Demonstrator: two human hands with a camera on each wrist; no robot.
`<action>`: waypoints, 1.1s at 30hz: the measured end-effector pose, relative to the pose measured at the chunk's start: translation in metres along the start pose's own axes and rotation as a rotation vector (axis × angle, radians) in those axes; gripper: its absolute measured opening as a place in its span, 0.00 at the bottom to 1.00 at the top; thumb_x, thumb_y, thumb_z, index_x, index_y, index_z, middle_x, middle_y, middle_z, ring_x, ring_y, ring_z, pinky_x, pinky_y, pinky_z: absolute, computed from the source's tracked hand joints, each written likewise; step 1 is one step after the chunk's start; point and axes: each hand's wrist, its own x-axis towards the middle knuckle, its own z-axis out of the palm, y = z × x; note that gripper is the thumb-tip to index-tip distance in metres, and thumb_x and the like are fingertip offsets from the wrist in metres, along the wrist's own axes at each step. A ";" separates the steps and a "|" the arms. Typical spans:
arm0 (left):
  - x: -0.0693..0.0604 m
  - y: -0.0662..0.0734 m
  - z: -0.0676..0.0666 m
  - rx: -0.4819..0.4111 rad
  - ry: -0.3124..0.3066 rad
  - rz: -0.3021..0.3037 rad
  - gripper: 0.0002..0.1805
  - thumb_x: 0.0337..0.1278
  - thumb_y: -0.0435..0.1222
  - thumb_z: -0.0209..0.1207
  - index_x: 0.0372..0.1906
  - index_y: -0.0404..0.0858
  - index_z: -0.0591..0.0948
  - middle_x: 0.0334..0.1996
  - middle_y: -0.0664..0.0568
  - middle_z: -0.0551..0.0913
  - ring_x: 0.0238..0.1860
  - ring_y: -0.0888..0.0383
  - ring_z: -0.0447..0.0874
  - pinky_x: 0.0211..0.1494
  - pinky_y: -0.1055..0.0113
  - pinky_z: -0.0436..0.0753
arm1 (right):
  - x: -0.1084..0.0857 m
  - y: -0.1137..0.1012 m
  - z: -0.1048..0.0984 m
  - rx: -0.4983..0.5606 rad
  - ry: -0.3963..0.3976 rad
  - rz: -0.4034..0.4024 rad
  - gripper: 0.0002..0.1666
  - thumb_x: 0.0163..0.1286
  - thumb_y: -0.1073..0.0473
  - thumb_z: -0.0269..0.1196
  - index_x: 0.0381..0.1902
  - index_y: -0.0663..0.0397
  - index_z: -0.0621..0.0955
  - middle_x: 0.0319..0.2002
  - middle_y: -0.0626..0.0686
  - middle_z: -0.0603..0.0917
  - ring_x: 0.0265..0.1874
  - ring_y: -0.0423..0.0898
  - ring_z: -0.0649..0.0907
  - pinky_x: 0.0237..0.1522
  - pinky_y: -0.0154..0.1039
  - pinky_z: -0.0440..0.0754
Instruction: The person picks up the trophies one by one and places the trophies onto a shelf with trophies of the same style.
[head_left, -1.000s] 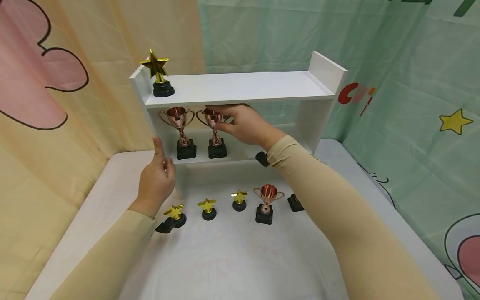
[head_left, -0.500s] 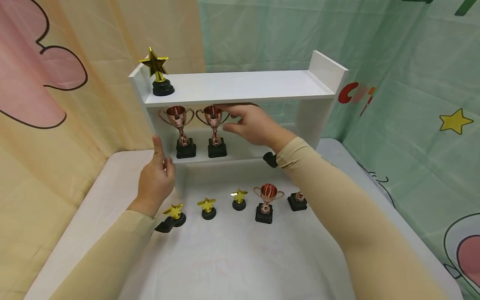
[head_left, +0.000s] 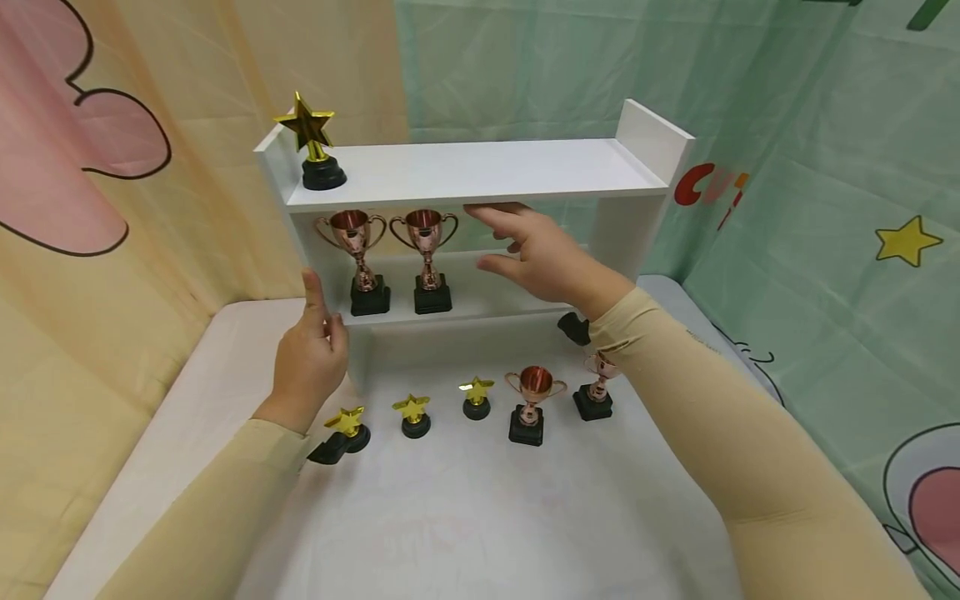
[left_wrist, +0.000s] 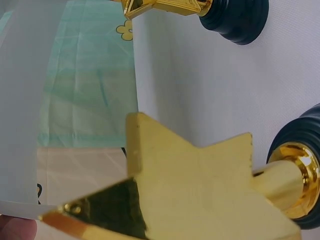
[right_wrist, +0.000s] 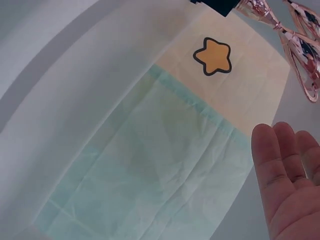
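Two rose-gold cups with black bases stand side by side on the middle shelf, the left cup (head_left: pixel 351 229) and the right cup (head_left: pixel 424 232). My right hand (head_left: pixel 543 254), also seen in the right wrist view (right_wrist: pixel 292 185), is just right of the right cup, fingers extended and holding nothing. My left hand (head_left: pixel 309 358) is at the left side of the white shelf unit (head_left: pixel 480 175), index finger pointing up; whether it touches the side is unclear. In the left wrist view a gold star (left_wrist: pixel 200 185) fills the lower part.
A gold star trophy (head_left: pixel 322 173) stands at the top shelf's left end. On the white table (head_left: pixel 480 517) are three small star trophies (head_left: pixel 414 410), a cup (head_left: pixel 528 425) and another cup (head_left: pixel 592 402) partly behind my right sleeve. Curtains hang behind.
My right hand has let go of the right cup and moved away to the right, its fingers straighter. The cup stands in place. My left hand has stayed about where it was.
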 end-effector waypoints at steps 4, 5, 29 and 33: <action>0.000 0.001 -0.001 -0.003 -0.008 -0.008 0.49 0.80 0.32 0.45 0.83 0.69 0.28 0.16 0.44 0.67 0.15 0.53 0.59 0.22 0.60 0.64 | -0.013 0.004 -0.005 -0.013 0.016 0.010 0.43 0.75 0.55 0.68 0.83 0.42 0.65 0.75 0.58 0.72 0.65 0.56 0.80 0.64 0.53 0.82; 0.000 0.001 -0.001 -0.004 -0.007 -0.008 0.49 0.80 0.32 0.45 0.83 0.69 0.28 0.16 0.44 0.67 0.15 0.53 0.59 0.22 0.60 0.63 | -0.017 0.006 -0.006 -0.015 0.019 0.013 0.43 0.75 0.55 0.69 0.83 0.42 0.65 0.74 0.58 0.72 0.65 0.56 0.80 0.64 0.53 0.82; 0.000 -0.001 0.001 -0.003 0.020 0.018 0.50 0.80 0.33 0.45 0.83 0.72 0.28 0.17 0.44 0.67 0.15 0.53 0.59 0.22 0.60 0.64 | -0.114 0.057 -0.005 -0.151 -0.055 0.073 0.39 0.72 0.58 0.70 0.78 0.52 0.72 0.75 0.62 0.73 0.74 0.63 0.73 0.70 0.63 0.75; 0.001 -0.001 0.001 0.005 0.007 0.001 0.49 0.80 0.33 0.45 0.83 0.71 0.28 0.16 0.44 0.67 0.15 0.52 0.60 0.22 0.60 0.64 | -0.129 0.067 -0.001 -0.159 -0.070 0.091 0.38 0.72 0.59 0.71 0.77 0.54 0.73 0.73 0.63 0.74 0.72 0.64 0.75 0.64 0.62 0.79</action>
